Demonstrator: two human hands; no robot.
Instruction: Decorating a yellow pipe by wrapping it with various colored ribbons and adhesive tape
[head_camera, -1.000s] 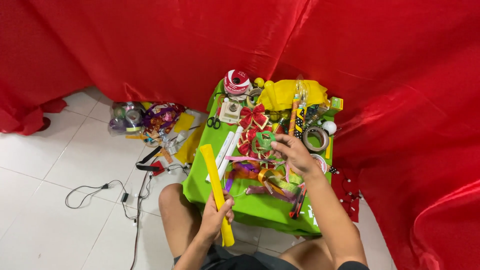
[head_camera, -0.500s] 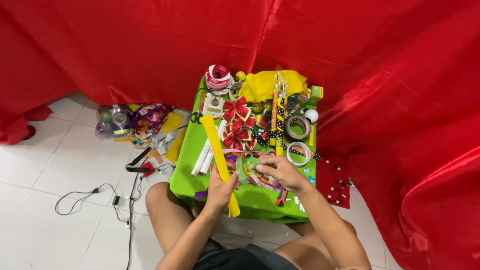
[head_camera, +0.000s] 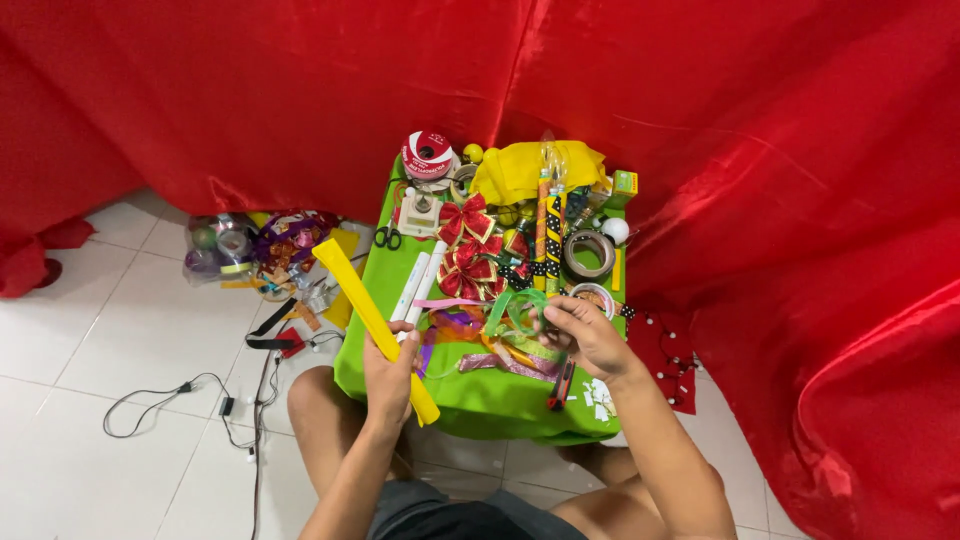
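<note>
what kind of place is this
Probably a home craft corner on a tiled floor: red cloth hangs as a backdrop, and a low green table is crowded with ribbons, bows and tape rolls.

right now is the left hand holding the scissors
No, the left hand grips a long yellow roll; the scissors lie untouched on the green table.

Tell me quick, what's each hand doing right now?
Left hand: closed around a yellow paper roll.
Right hand: pinching a green ribbon.
</note>
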